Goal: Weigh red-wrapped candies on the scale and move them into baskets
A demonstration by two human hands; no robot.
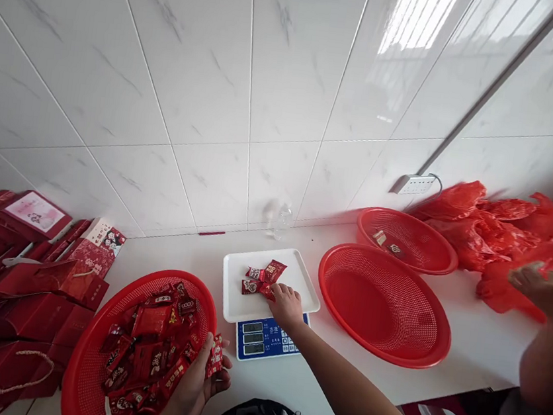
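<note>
Nearest, the left hand (194, 381) pinched a patterned packet (215, 358) between thumb and curled fingers, beside a red basket (94, 320) full of wrapped pieces (147, 353). Farther, the right hand (288, 305), fingers bent, touched small packets (276, 271) on a scale's white tray (235, 303); I cannot tell whether it gripped any.

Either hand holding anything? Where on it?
Left hand: a red packet, thumb at its left edge, fingers behind. Right hand: fingertips at another packet; grip unclear.
</note>
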